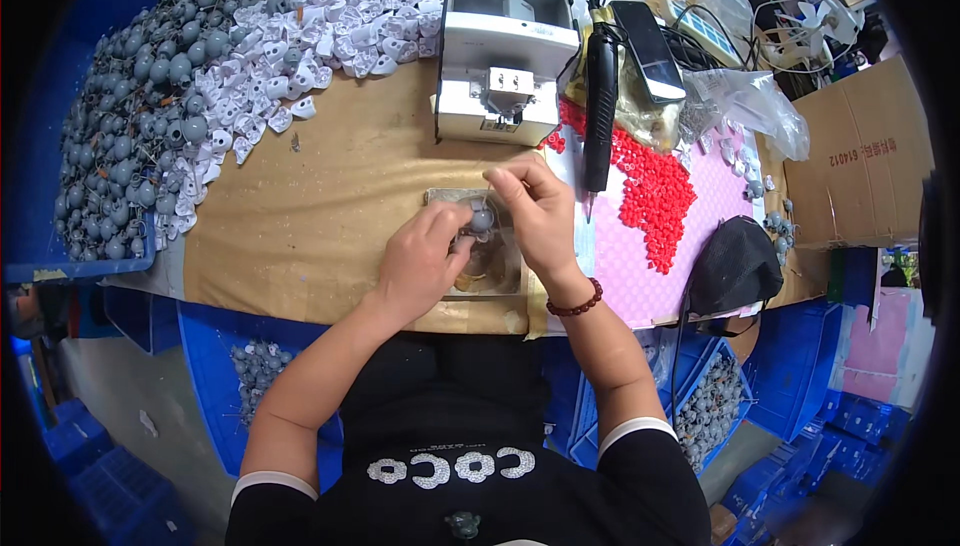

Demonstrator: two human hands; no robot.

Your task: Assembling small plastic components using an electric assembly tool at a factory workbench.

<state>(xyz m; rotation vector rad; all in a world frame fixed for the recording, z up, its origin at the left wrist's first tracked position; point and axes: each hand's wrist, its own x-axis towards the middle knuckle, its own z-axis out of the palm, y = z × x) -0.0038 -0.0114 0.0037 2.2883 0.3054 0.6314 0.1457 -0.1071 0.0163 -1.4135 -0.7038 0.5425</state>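
Observation:
A round grey plastic part (482,219) sits between my two hands, over a shallow clear tray (508,281) at the table's front. My left hand (424,254) is closed on this part from its left side, thumb and fingers pressed to it. Just above and to the right, my right hand (538,208) is closed in a pinch, its fingertips near the top of the part. Something thin and pale, perhaps a wire, runs down from that pinch; it is too small to make out.
Grey round parts (145,146) fill a blue bin at left, beside piled white plastic pieces (350,6). A white-and-black machine (505,56) stands ahead. An electric screwdriver (600,96), a phone (648,51), red pieces (655,196) and a black pouch (737,266) lie right.

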